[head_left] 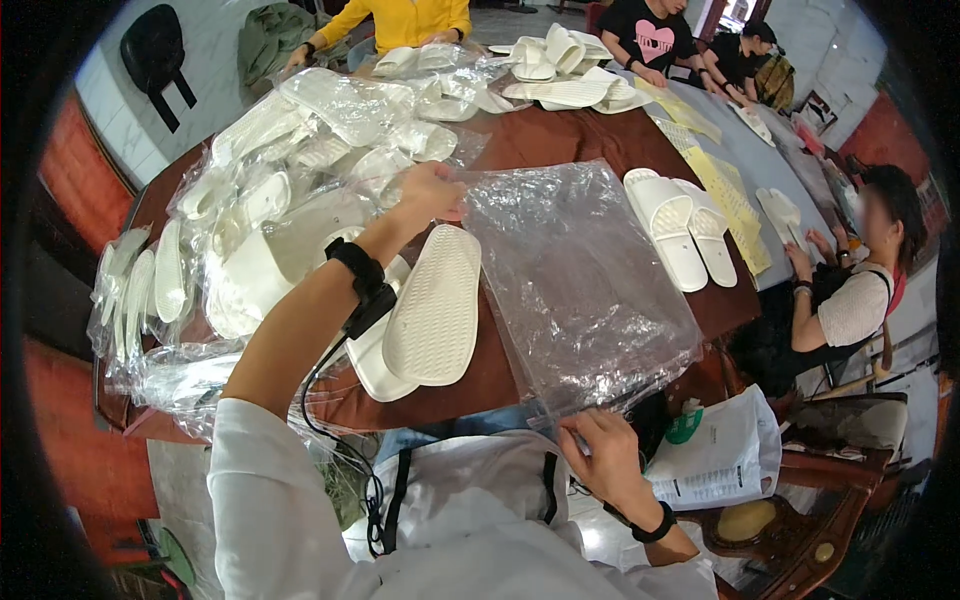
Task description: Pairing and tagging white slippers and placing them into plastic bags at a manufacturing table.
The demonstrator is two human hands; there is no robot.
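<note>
A large clear plastic bag [590,285] is stretched flat above the brown-covered table. My left hand [435,192], reaching forward, is closed on its far left corner. Close to my body, my right hand [605,450] pinches the bag's near edge, fingers pressed together. Just left of the bag lies a pair of white slide slippers; the upper one [435,305] shows its textured sole and partly covers the other. My left forearm hides part of that pair. To the bag's right sits another white pair of slippers [668,225], straps up.
Bagged white slippers [345,105] are heaped across the left and far table, with loose slippers [560,55] at the back. Yellow sheets [730,200] line the right edge. Several people work around the tables. A wooden chair [800,530] holding a white bag [720,455] stands at my right.
</note>
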